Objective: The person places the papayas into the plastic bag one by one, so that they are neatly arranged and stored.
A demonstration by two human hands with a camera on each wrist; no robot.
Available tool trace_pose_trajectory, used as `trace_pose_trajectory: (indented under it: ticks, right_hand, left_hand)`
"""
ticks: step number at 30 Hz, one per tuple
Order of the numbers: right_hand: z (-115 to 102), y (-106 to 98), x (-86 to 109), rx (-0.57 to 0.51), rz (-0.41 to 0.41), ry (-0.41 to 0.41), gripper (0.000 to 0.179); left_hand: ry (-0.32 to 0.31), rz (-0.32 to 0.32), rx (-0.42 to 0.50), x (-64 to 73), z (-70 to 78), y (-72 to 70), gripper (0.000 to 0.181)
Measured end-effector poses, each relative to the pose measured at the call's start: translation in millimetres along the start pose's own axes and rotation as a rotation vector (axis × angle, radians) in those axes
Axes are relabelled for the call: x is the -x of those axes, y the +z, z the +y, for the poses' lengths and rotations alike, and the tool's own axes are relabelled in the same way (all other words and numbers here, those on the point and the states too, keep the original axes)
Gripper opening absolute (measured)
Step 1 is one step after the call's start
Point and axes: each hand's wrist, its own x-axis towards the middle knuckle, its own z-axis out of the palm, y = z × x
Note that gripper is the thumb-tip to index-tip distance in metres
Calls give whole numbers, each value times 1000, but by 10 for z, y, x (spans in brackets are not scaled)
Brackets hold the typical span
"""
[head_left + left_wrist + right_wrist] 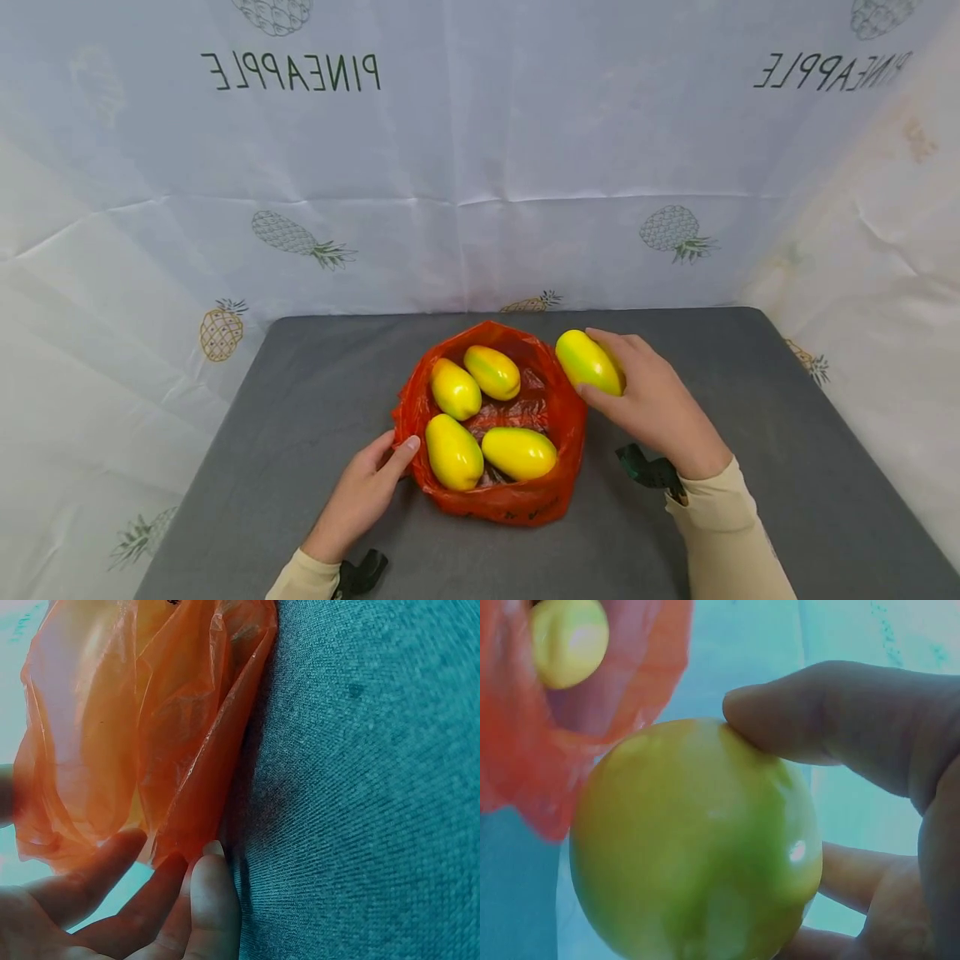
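A red plastic bag (566,433) stands with its mouth wide on the dark table, and several yellow mangoes (519,454) lie inside it. My left hand (365,487) pinches the bag's left rim, thumb over the edge and fingers outside. In the left wrist view the fingertips meet the thin orange-red plastic (187,735). Just beyond the bag's right rim, my right hand (660,400) grips another yellow mango (588,362) with a greenish streak. The right wrist view shows thumb and fingers around this mango (697,840), close beside the bag; its lower end is cut off.
The dark grey table (757,433) extends to both sides of the bag. Behind it hangs a white cloth (450,150) printed with pineapples, which also covers the left and right sides. Dark straps (648,471) circle both wrists.
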Motion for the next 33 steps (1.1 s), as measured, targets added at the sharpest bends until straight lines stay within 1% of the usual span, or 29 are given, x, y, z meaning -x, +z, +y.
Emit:
trace_pose_trajectory:
  ticks: [3,9,14,18,23,30,33]
  right_hand:
    - [-92,51,-42,-17,-22,-31,72]
    - [-262,277,-140,-30,-85,-106,72]
    - [-314,452,-186,-36,-140,-141,71]
    - [-331,543,-206,-43,-163,-165,70]
    - [-326,582,-205,-40,-178,-169,68]
    - [-318,587,-222,-35,-198,-162,68]
    - [-305,590,-230,-27,-213,-164,66]
  left_hand:
    - [-4,-2,-3,-4,9,5,49]
    - [-4,1,-5,-3,-11,-4,49]
    - [-4,-2,0,-10,-32,-3,49]
    - [2,6,-12,-11,-38,-16,49]
    - [6,10,-11,-16,-31,-15,48]
    - [32,2,0,9,-7,-23,48]
    - [30,1,9,12,-6,-24,49]
